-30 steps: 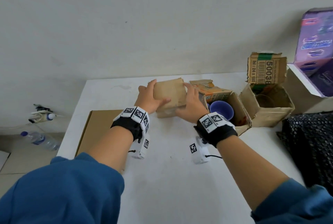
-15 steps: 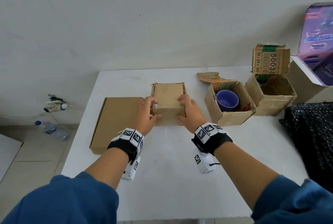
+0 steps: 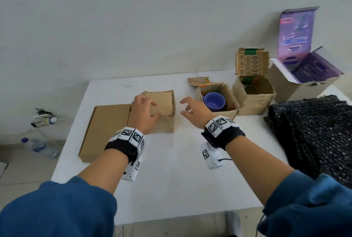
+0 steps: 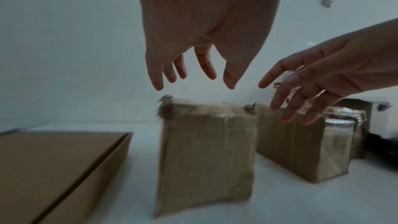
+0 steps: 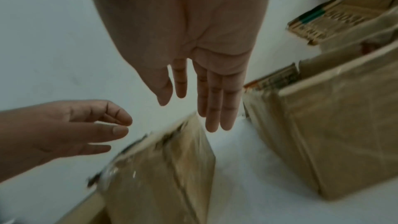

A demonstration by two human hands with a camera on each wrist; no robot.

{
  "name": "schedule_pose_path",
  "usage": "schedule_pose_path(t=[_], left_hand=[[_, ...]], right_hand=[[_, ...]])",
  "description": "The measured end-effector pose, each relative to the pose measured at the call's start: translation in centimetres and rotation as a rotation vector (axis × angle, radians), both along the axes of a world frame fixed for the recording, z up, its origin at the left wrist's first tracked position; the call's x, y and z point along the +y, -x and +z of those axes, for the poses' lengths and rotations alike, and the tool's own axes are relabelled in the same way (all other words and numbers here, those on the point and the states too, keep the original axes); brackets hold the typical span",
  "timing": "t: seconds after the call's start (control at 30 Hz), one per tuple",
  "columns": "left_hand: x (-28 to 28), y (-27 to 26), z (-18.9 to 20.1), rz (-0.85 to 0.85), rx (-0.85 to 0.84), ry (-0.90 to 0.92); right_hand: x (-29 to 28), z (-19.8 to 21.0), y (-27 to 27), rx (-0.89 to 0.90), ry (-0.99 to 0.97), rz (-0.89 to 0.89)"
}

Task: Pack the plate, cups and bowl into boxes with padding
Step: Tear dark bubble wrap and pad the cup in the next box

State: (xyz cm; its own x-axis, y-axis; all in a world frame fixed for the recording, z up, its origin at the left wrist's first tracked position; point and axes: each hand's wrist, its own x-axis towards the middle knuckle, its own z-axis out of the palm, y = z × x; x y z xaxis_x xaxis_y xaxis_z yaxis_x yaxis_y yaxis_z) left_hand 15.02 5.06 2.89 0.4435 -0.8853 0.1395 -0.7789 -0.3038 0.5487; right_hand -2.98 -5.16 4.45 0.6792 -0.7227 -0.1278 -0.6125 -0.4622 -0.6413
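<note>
A small closed cardboard box [image 3: 163,103] [image 4: 206,156] [image 5: 163,168] stands on the white table [image 3: 171,170], next to a flat cardboard box [image 3: 106,128] [image 4: 53,168]. My left hand [image 3: 155,109] [image 4: 193,81] hovers just over its top with loose fingers, holding nothing. To the right of that box my right hand [image 3: 183,107] [image 5: 189,108] hangs in the air, fingers spread and empty. A blue cup [image 3: 214,101] sits in an open box [image 3: 226,113] [image 5: 323,134]. Behind it, another open box [image 3: 253,101] with a raised flap seems to hold a clear glass.
A purple-lined carton [image 3: 304,73] stands open at the back right. Dark bubbly padding [image 3: 314,137] lies heaped at the right table edge. A water bottle [image 3: 40,147] and a power strip lie on the floor to the left.
Both hands lowered the closed box onto the table beside the flat box and let go. The right hand has drawn away to the right; the left has lifted off the top.
</note>
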Motion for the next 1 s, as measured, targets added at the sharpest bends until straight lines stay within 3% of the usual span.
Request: schedule_pose_path(t=[0.17,0.33,0.5,0.63,0.73,0.87,1.0], left_hand=[[-5.8,7.0,3.6,-0.148,0.001,0.079],[-12.3,18.2,5.6,-0.309,0.115,0.107],[-17.7,29.1,4.1,-0.415,0.153,-0.015],[-20.2,35.8,1.4,-0.461,0.16,-0.182],[-21.1,39.4,-0.2,-0.477,0.143,-0.324],[-21.5,42.0,-1.9,-0.485,0.033,-0.515],[-21.6,43.0,-2.6,-0.404,-0.045,-0.529]], right_hand=[[-4.7,3.5,7.7,-0.053,-0.02,-0.126],[-10.0,4.7,18.5,-0.034,-0.029,-0.258],[-14.1,3.9,30.4,0.048,-0.11,-0.371],[-16.1,2.1,38.2,0.235,-0.054,-0.448],[-16.7,0.6,41.2,0.345,-0.095,-0.469],[-16.8,-1.4,42.8,0.333,-0.14,-0.467],[-16.2,-2.6,43.3,0.3,-0.129,-0.411]])
